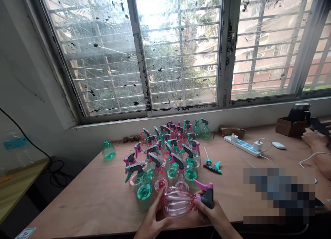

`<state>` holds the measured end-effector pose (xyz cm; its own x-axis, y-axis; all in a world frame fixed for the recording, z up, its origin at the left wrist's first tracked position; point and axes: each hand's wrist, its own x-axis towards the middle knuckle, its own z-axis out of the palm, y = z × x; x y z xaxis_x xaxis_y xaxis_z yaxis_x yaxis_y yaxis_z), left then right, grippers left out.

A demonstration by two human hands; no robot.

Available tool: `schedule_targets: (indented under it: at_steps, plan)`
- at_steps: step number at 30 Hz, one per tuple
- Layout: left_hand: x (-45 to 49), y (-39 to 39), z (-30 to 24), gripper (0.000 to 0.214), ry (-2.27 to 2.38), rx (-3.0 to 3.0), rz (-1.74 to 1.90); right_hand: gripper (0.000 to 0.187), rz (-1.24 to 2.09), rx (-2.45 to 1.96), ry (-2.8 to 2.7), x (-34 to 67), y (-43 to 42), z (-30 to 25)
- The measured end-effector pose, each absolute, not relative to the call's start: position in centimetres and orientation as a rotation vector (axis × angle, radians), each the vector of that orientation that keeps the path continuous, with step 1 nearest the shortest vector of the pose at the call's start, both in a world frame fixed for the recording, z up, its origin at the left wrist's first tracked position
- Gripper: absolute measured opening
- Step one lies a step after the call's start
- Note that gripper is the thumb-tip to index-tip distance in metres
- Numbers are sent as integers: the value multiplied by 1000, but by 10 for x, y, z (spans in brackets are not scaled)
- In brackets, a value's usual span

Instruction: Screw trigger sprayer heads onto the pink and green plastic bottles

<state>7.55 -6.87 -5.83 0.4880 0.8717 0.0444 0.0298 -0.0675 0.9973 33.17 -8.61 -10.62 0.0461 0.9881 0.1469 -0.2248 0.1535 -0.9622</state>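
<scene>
A clear pink spray bottle lies sideways between my hands, just above the table's front edge. My left hand wraps round its base. At the other end my right hand grips the neck and the grey and pink trigger head. Close behind stand several upright spray bottles in green and pink, among them a green spray bottle at the front left. A loose grey and teal spray head with its tube lies to their right. Apart on the left is a green bottle without a spray head.
On the wooden table, a white power strip with plugs and cables lies at the back right. Beyond it stands a cardboard box. At the right edge another person's hand holds a dark phone-like object. Windows rise behind.
</scene>
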Motion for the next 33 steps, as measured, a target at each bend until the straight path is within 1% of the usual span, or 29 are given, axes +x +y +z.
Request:
schedule_targets:
  at_steps: [4, 9, 13, 18, 22, 27, 30, 33]
  plan:
    - [77, -69, -60, 95, 760, 1525, 893, 46, 1181, -930, -1114, 332, -85, -108]
    - [80, -68, -61, 106, 787, 1469, 884, 47, 1193, -956, -1152, 334, -83, -115]
    - [79, -68, -60, 103, 801, 1428, 856, 49, 1188, -969, -1170, 335, -82, -116]
    - [78, -68, -61, 100, 830, 1589, 870, 48, 1185, -945, -1132, 335, -84, -111]
    - [79, -69, -58, 106, 847, 1598, 856, 50, 1205, -940, -1098, 334, -86, -107]
    - [79, -70, -55, 98, 848, 1503, 797, 48, 1181, -933, -1117, 334, -84, -112]
    - [79, -69, -58, 100, 850, 1552, 830, 45, 1149, -928, -1137, 335, -83, -114]
    - [79, -67, -61, 96, 829, 1592, 866, 46, 1143, -928, -1124, 335, -83, -114]
